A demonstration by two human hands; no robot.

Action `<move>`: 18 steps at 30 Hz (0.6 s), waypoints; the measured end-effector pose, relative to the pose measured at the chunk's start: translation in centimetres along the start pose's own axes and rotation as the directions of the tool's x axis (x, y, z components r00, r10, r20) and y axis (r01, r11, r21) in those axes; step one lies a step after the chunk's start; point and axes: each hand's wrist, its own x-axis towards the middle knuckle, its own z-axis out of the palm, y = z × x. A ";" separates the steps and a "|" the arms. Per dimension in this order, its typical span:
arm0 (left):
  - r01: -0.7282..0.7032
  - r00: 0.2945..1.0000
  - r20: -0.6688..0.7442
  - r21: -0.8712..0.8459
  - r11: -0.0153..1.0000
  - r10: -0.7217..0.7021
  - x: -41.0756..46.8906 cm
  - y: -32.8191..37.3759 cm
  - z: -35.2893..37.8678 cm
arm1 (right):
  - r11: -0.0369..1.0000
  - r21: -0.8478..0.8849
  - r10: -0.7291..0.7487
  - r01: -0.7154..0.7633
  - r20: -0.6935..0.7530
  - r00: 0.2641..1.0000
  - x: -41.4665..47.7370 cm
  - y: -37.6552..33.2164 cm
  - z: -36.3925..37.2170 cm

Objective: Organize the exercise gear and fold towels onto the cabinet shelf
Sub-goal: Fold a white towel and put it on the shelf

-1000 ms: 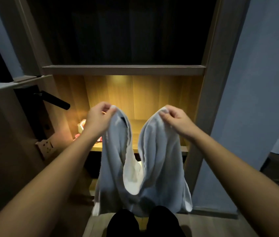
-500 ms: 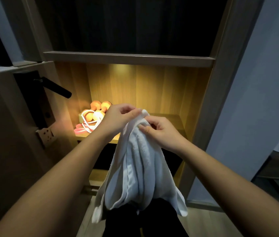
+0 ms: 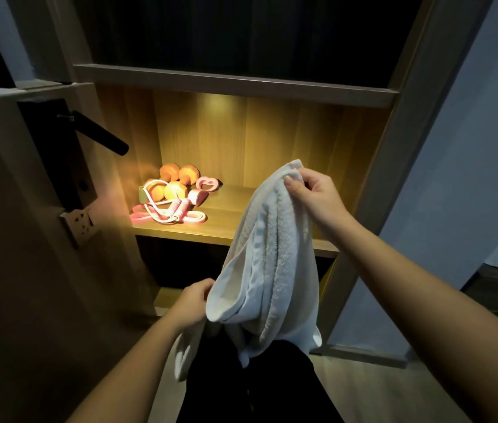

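Observation:
A white towel point(image 3: 267, 257) hangs folded lengthwise in front of the lit cabinet shelf point(image 3: 223, 221). My right hand point(image 3: 313, 195) pinches its gathered top corners, level with the shelf. Lower down, my left hand point(image 3: 194, 300) grips the towel's left edge near the bottom fold. On the shelf's left part lie orange dumbbells point(image 3: 171, 181), a pink and white jump rope point(image 3: 168, 209), a pink band and a pink heart-shaped grip ring point(image 3: 208, 184).
An open door with a black lever handle point(image 3: 101, 135) and a latch plate stands at the left. A dark upper compartment sits above the lit shelf. The cabinet's right post point(image 3: 394, 141) meets a blue-grey wall. My dark-trousered legs are below.
My left hand let go of the towel's top, dropped down and took its lower left edge. My right hand now holds both top corners alone. The view tilted down, showing more of the shelf.

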 end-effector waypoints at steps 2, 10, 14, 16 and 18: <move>0.027 0.999 -0.030 0.038 0.999 -0.026 -0.1 -1.7 0.8 | 1.000 0.016 0.013 -0.012 -0.042 0.999 0.8 -0.1 -0.3; 0.109 0.987 -0.138 0.160 0.981 -0.087 1.3 -4.1 1.3 | 0.993 0.062 0.107 -0.098 -0.165 0.981 5.0 -0.1 -1.8; 0.145 0.981 -0.159 0.239 0.960 -0.108 0.7 -6.1 0.6 | 0.990 0.066 0.134 -0.121 -0.249 0.959 6.5 0.3 -2.9; 0.216 0.976 -0.075 0.224 0.950 -0.205 -0.1 -7.6 0.1 | 0.987 0.076 0.161 -0.144 -0.310 0.937 7.1 0.6 -3.8; 0.295 0.954 0.000 0.207 0.933 -0.301 -1.2 -9.4 -0.4 | 0.982 0.088 0.191 -0.170 -0.364 0.912 7.7 1.2 -4.7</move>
